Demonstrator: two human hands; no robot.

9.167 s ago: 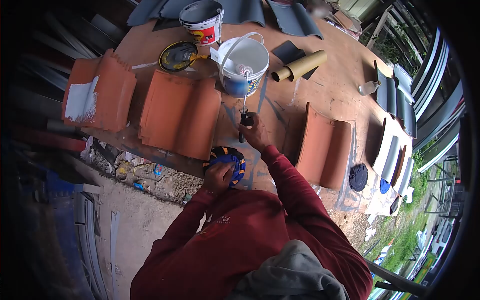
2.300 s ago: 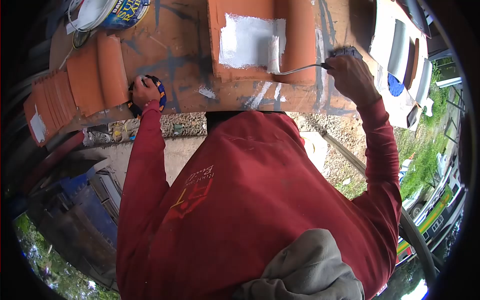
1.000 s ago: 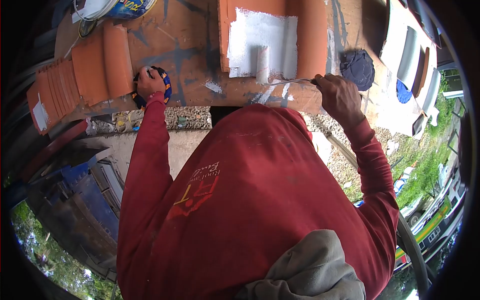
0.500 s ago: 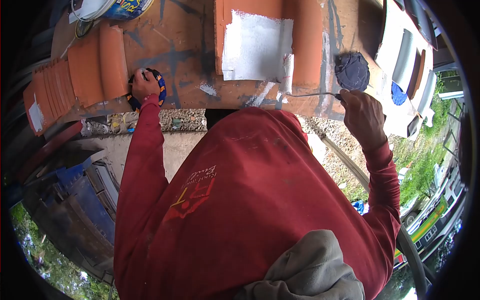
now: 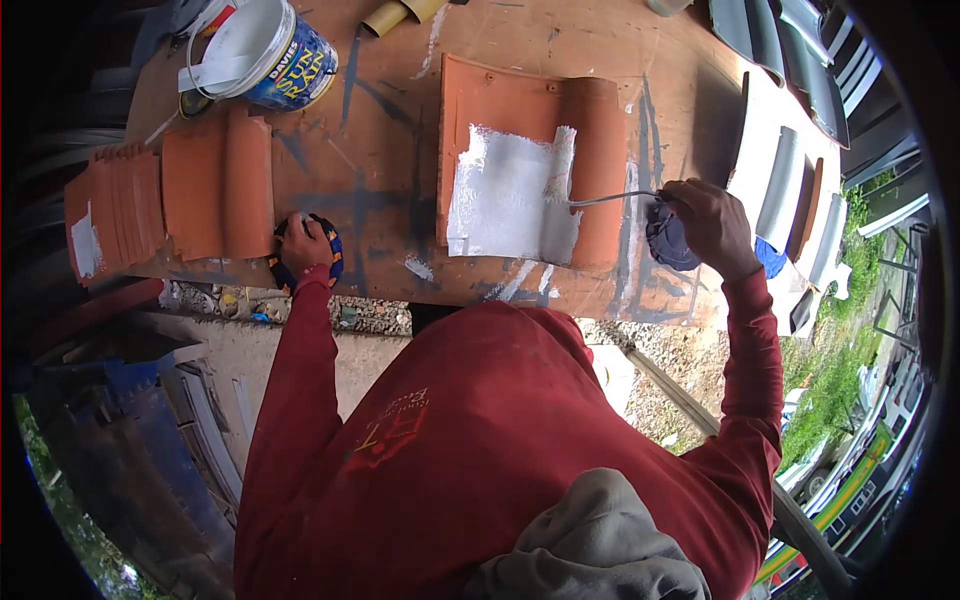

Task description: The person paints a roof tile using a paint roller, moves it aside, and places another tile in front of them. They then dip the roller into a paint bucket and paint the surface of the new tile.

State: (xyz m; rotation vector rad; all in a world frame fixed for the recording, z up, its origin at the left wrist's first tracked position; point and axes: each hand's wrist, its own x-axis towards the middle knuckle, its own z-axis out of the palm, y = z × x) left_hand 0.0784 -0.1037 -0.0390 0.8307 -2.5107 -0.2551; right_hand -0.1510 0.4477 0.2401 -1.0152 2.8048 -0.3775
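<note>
My right hand (image 5: 712, 225) is closed round the handle of a small paint roller (image 5: 562, 168), whose bent wire reaches left across the tile. The roller head lies on a terracotta roof tile (image 5: 597, 160), against the right side of its white-painted patch (image 5: 505, 195). My left hand (image 5: 305, 245) has its fingers curled on a dark cloth with orange marks (image 5: 328, 262), near the table's front edge. Just beyond that hand sits another terracotta tile (image 5: 215, 180). Below my right hand a dark crumpled cloth (image 5: 668, 240) is partly hidden.
A paint bucket (image 5: 300, 70) stands at the back left of the brown table (image 5: 380, 150). Stacked tiles (image 5: 125, 215) lean at the far left. Grey and white curved roofing pieces (image 5: 778, 185) occupy the right side, with a blue cloth (image 5: 770, 258).
The view has tilted up, so the table sits lower in it and more of the bucket and tile shows. The roller has moved away from me, from the tile's front edge up the painted patch.
</note>
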